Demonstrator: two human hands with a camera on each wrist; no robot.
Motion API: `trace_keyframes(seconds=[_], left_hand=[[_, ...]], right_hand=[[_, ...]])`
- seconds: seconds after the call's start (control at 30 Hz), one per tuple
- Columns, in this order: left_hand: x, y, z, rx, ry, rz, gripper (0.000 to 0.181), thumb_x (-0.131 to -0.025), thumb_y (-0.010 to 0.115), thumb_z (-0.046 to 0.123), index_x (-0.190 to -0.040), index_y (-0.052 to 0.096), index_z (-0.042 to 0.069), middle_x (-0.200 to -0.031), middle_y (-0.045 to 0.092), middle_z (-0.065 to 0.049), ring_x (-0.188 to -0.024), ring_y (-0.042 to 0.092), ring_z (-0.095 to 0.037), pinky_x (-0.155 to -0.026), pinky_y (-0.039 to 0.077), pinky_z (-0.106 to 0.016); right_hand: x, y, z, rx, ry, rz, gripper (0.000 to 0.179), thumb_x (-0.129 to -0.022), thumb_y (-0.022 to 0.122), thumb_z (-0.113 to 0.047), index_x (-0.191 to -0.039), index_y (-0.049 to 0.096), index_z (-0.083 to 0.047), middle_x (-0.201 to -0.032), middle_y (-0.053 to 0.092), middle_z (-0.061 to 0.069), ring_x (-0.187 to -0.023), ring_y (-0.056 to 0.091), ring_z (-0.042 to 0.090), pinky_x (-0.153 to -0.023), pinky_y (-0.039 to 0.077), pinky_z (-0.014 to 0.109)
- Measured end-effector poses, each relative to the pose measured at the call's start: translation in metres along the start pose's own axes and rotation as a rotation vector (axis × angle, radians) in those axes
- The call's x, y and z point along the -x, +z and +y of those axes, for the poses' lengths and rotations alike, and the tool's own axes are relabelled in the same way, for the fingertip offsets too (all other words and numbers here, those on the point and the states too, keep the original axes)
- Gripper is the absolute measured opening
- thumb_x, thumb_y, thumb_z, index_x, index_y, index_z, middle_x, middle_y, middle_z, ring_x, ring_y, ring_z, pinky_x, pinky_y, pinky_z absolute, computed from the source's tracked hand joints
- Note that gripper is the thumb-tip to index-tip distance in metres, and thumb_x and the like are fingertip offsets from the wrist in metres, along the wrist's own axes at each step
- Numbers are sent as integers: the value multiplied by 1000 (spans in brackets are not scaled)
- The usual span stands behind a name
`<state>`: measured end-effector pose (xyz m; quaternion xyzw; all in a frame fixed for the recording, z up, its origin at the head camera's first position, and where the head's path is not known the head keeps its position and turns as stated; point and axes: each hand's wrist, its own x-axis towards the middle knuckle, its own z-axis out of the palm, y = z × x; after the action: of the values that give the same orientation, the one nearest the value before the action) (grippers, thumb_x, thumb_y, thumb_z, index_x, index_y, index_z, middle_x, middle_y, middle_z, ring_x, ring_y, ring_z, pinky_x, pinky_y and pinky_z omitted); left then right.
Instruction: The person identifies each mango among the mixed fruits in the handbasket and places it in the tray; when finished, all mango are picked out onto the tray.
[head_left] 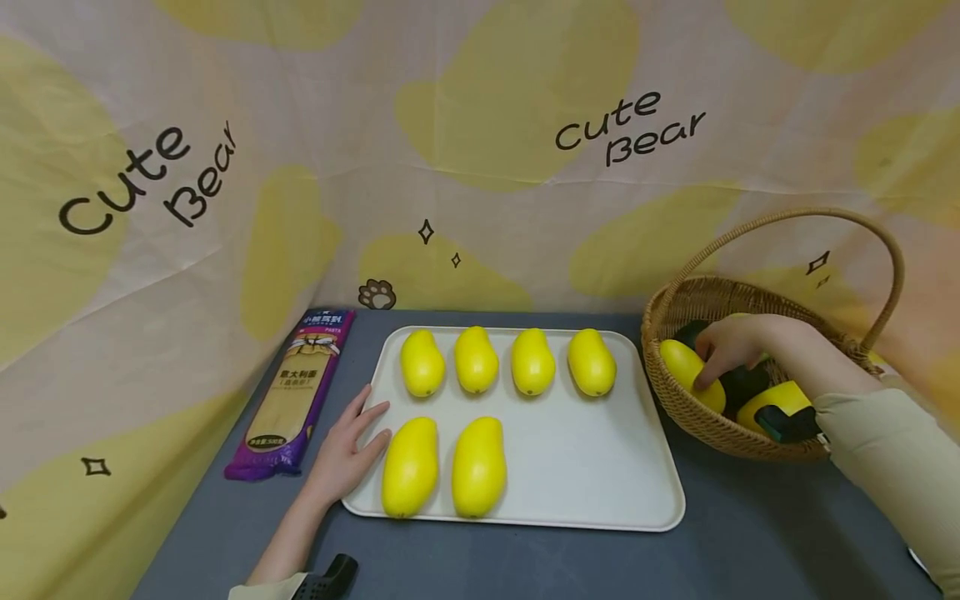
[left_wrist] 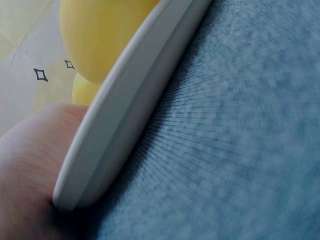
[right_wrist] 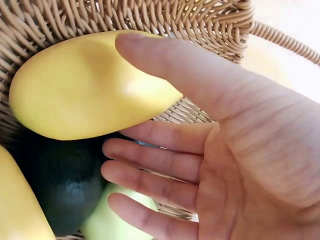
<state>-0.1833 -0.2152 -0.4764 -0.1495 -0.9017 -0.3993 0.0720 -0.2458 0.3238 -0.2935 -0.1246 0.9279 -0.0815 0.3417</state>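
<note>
On the white tray [head_left: 585,458] several yellow mangoes [head_left: 480,468] lie in two rows. My left hand [head_left: 347,454] rests at the tray's left edge, its fingers spread over the rim; in the left wrist view the hand [left_wrist: 35,160] lies against the tray edge [left_wrist: 115,115]. Inside the wicker basket [head_left: 697,429] my right hand [head_left: 738,346] holds a mango [head_left: 684,371] by one end. The right wrist view shows my thumb across that mango [right_wrist: 75,90] and the index fingertip partly hidden behind it. The other fingers extend below, near a dark green fruit [right_wrist: 67,185].
A purple pasta packet [head_left: 296,392] lies left of the tray. More yellow fruit [head_left: 780,404] and a pale green fruit [right_wrist: 122,215] share the basket, whose tall handle [head_left: 810,212] arches over it. A printed cloth [head_left: 480,167] hangs behind the grey table [head_left: 525,562].
</note>
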Motion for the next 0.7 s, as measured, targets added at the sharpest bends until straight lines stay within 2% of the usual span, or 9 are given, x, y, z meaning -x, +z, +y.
trace_keyframes(seconds=[0.17, 0.27, 0.47, 0.7], left_hand=[[1, 0, 0, -7, 6, 5, 45, -94, 65, 16, -135, 57, 2, -157, 26, -20, -139, 28, -46, -104, 21, -71], [1, 0, 0, -11, 5, 5, 45, -94, 65, 17, -135, 57, 2, -157, 26, -19, -139, 28, -46, -104, 21, -71], [0, 1, 0, -9, 8, 5, 45, -94, 65, 17, -135, 57, 2, -157, 26, -19, -139, 28, -46, -104, 21, -71], [0, 1, -1, -12, 7, 3, 45, -94, 65, 18, -135, 57, 3, -157, 25, -19, -139, 28, -45, -105, 22, -70]], right_hand=[[-5, 3, 4, 12, -13, -21, 43, -83, 73, -40, -101, 62, -2, -98, 61, 5, -91, 60, 24, -72, 55, 46], [-9, 4, 7, 39, -24, -12, 42, -82, 72, -41, -98, 62, -3, -92, 60, 3, -85, 58, 21, -70, 54, 42], [-11, 6, 13, 71, -71, 41, 38, -80, 73, -43, -92, 63, -8, -82, 57, -2, -72, 49, 16, -62, 43, 32], [-6, 6, 20, -12, -119, 97, 50, -84, 71, -42, -114, 62, -3, -99, 63, -1, -87, 56, 16, -76, 48, 36]])
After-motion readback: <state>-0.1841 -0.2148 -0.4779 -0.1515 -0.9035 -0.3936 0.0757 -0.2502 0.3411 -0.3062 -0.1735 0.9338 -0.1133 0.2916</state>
